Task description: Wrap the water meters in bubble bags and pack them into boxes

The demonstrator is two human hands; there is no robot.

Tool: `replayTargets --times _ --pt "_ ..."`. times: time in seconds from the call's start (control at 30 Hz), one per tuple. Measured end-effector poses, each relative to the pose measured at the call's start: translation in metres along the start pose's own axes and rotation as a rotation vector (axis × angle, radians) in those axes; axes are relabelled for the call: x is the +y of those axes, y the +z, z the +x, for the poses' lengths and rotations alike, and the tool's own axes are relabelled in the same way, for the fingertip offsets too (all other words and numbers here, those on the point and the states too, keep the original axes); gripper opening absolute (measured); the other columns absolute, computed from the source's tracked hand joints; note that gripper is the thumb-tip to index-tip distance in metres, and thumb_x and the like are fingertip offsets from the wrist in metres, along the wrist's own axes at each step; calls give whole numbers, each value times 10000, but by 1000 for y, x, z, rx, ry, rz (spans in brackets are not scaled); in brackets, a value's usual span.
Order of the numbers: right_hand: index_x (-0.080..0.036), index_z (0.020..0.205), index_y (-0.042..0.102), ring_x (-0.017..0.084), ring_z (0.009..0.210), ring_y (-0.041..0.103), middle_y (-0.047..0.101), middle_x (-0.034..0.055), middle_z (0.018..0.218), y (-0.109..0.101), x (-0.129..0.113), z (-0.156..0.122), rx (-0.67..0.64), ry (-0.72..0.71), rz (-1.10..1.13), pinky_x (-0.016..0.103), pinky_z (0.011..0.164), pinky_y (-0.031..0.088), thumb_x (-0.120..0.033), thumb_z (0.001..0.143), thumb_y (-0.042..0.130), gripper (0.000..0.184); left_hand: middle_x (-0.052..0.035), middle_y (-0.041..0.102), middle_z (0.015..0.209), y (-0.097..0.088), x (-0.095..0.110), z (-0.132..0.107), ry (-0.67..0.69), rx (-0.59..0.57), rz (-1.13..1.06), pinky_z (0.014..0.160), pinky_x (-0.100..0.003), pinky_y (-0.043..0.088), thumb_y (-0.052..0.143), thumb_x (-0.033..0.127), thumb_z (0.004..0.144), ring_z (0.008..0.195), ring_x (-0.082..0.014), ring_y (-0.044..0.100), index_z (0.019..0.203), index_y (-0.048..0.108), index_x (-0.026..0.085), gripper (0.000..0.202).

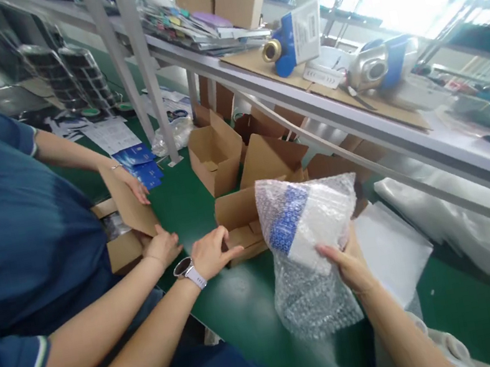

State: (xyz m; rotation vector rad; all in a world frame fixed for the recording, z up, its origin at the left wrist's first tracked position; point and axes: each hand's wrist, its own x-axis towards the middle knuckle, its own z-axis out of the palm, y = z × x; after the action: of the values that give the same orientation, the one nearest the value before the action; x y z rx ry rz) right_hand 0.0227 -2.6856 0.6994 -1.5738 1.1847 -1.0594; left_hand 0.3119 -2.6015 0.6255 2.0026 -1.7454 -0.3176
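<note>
My right hand [351,259] grips a bubble-wrap bag [312,298] by its right side, thumb on top. Through the plastic shows a blue and white item [296,219]. My left hand [212,254], with a watch on the wrist, is at the left side of an open cardboard box [235,210]. Its thumb and fingers are apart with nothing between them; whether they touch the box I cannot tell. The bag hides the right part of that box.
At left a co-worker's hands [161,247] handle another cardboard box [128,207]. Open boxes [216,157] stand behind mine on the green table [229,306]. A shelf [266,88] with brass-ended parts overhangs the back. White sheets [391,246] lie at right, blue booklets [140,164] at left.
</note>
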Motion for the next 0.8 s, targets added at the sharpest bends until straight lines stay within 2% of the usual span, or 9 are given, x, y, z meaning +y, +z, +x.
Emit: replayTargets --times 0.1,0.17,0.3,0.43,0.53,0.63,0.73,0.8 --pt "-190 1417 218 295 1286 337 331 115 1426 24 -33 33 -259 -254 -349 483 1100 217 -407 572 776 1035 -3 566 716 -9 -27 -8 -39 131 57 612 -273 353 481 265 833 686 -178 560 793 465 194 83" --pt "-174 1438 165 310 1272 339 321 132 1424 50 -50 44 -480 -392 -553 482 1085 239 -399 575 770 1078 1 549 694 -13 -43 -14 -38 193 48 676 -289 384 435 147 795 667 -169 544 767 446 196 57" --pt "-229 1447 195 325 1117 432 451 129 1251 113 -69 45 -927 -605 -918 459 957 369 -318 526 770 1090 -17 528 694 -14 -61 -34 -30 260 -26 762 -324 421 431 133 767 713 -188 548 739 448 198 73" --pt "-296 1439 210 346 1060 447 466 131 1201 167 -63 40 -1252 -701 -1059 461 869 394 -335 471 800 1134 -26 518 679 -10 -65 -67 -14 227 -127 652 -312 423 440 115 735 691 -195 545 680 423 212 113" --pt "-281 1433 234 346 1062 449 467 135 1212 195 -41 42 -1380 -750 -1028 469 889 373 -329 443 818 1150 -11 515 656 -7 -65 -88 -68 245 -205 621 -297 418 443 123 744 658 -176 542 670 406 224 131" --pt "-237 1419 273 341 1057 464 472 149 1204 215 -14 46 -1458 -753 -1004 467 888 389 -332 444 821 1122 -9 514 649 -8 -65 -98 -127 259 -239 615 -291 417 436 126 746 655 -171 552 671 403 229 132" --pt "-204 1384 343 326 1106 459 459 161 1252 221 7 44 -1500 -695 -990 441 926 392 -304 470 814 1033 -4 504 635 -10 -65 -101 -108 280 -250 607 -277 409 432 116 742 644 -161 546 669 400 227 137" --pt "-226 1375 365 329 1194 410 402 164 1350 214 15 37 -1447 -665 -1005 470 997 334 -241 537 771 932 -2 498 639 -11 -65 -101 -98 293 -255 612 -273 404 427 107 744 644 -155 535 677 397 222 137"
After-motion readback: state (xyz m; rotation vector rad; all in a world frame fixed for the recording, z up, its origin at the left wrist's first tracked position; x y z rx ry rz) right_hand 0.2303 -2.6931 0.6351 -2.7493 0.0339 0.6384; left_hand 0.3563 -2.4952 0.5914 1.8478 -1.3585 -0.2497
